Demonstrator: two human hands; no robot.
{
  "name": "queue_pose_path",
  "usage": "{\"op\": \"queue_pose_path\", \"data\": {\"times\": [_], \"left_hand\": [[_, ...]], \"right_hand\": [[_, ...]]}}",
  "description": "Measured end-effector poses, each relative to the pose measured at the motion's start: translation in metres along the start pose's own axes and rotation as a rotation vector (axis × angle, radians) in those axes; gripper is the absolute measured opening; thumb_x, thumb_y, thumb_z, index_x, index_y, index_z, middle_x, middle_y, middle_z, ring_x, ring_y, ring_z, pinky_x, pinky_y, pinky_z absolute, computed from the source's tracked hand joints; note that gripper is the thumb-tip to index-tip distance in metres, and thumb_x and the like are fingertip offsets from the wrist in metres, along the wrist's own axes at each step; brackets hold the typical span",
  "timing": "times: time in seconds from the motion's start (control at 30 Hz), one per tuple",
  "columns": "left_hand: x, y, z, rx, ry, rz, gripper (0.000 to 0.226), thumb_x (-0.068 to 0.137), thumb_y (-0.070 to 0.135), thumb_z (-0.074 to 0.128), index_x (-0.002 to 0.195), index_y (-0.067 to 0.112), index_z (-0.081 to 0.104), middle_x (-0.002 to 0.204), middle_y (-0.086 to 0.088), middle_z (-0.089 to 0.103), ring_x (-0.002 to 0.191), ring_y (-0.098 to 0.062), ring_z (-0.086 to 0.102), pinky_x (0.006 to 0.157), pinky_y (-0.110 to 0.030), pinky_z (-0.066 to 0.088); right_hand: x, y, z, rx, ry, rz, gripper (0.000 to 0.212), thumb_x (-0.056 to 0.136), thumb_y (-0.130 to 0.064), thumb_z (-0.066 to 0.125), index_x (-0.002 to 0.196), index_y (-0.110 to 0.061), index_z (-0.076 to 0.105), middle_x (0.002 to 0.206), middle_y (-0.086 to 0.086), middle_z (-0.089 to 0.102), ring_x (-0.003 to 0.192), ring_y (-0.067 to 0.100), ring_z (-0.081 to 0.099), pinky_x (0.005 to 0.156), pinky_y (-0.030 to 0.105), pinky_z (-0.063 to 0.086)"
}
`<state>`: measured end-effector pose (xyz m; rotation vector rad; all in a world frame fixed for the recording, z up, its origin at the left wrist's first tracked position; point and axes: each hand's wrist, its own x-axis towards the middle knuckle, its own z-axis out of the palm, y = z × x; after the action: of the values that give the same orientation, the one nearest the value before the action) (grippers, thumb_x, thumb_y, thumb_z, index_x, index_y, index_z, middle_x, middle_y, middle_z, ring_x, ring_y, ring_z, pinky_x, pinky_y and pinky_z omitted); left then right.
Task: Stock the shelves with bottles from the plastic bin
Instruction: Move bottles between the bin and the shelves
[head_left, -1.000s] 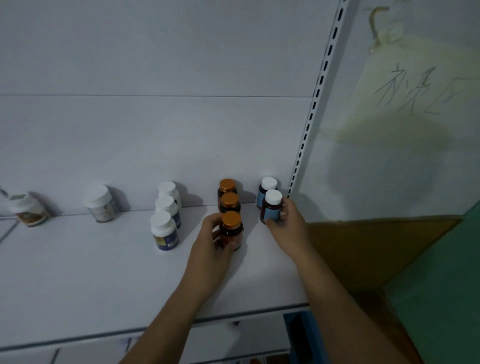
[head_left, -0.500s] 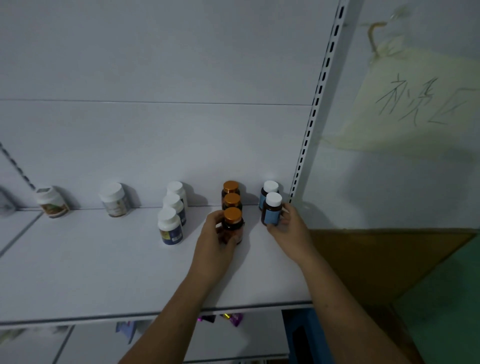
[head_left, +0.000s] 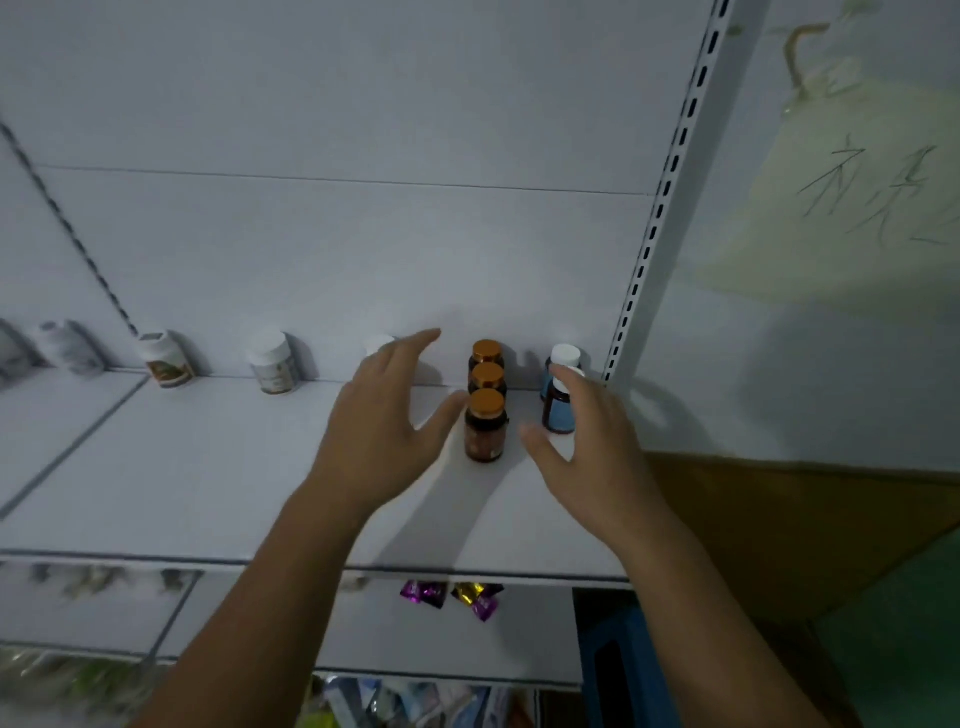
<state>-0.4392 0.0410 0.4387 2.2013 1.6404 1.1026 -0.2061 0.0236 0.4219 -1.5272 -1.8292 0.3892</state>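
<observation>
Left hand (head_left: 379, 421): I see it spread open, empty, thumb just beside the front amber bottle (head_left: 485, 428).
Right hand (head_left: 589, 447): also spread and empty, fingers across the near blue-label bottle (head_left: 558, 415).
Bottles: upright on the shelf (head_left: 208, 467), right end.
Labels: too dim for me to read.
Wall paper (head_left: 857, 197): handwritten strokes, illegible.

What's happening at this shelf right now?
A person is stocking a white shelf with small bottles. Three orange-capped bottles stand in a row running front to back, with two blue-labelled bottles lined up to their right. The left hand and right hand are open on either side of the front one, gripping nothing. More white-capped bottles stand further left.
</observation>
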Motion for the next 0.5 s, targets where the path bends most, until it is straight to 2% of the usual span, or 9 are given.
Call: {"op": "queue_pose_path", "data": {"times": [0.1,0.23,0.37,0.5], "left_hand": [[-0.015,-0.012,-0.044,0.231,0.003,-0.015,0.068,0.097,0.061,0.06,0.156,0.032,0.04,0.155,0.006,0.051,0.138,-0.02,0.051,0.11,-0.043,0.046],[-0.062,-0.043,-0.099,0.455,0.011,-0.175,0.076,0.096,0.075,0.048,0.159,0.035,0.035,0.161,0.006,0.046,0.146,-0.021,0.044,0.115,-0.049,0.042],[-0.124,-0.078,-0.158,0.562,0.015,-0.334,0.082,0.094,0.083,0.04,0.162,0.037,0.028,0.164,0.009,0.039,0.15,-0.019,0.038,0.119,-0.048,0.038],[-0.19,-0.114,-0.22,0.586,0.078,-0.494,0.085,0.093,0.086,0.037,0.163,0.04,0.023,0.166,0.009,0.036,0.152,-0.02,0.036,0.121,-0.05,0.036]], "right_hand": [[0.003,-0.042,0.008,-0.005,-0.111,-0.178,0.067,0.097,-0.051,0.064,0.154,-0.029,0.038,0.151,-0.006,0.048,0.14,0.014,0.041,0.116,0.043,0.039],[0.004,-0.097,0.043,-0.002,-0.259,-0.364,0.072,0.096,-0.061,0.055,0.157,-0.03,0.033,0.157,-0.005,0.044,0.144,0.017,0.037,0.119,0.045,0.036],[-0.003,-0.16,0.094,0.035,-0.374,-0.531,0.073,0.097,-0.063,0.055,0.159,-0.033,0.029,0.163,-0.005,0.038,0.15,0.018,0.033,0.122,0.05,0.033],[-0.021,-0.232,0.149,0.031,-0.47,-0.677,0.078,0.096,-0.071,0.046,0.161,-0.033,0.026,0.167,-0.004,0.033,0.154,0.017,0.027,0.125,0.047,0.028]]}}
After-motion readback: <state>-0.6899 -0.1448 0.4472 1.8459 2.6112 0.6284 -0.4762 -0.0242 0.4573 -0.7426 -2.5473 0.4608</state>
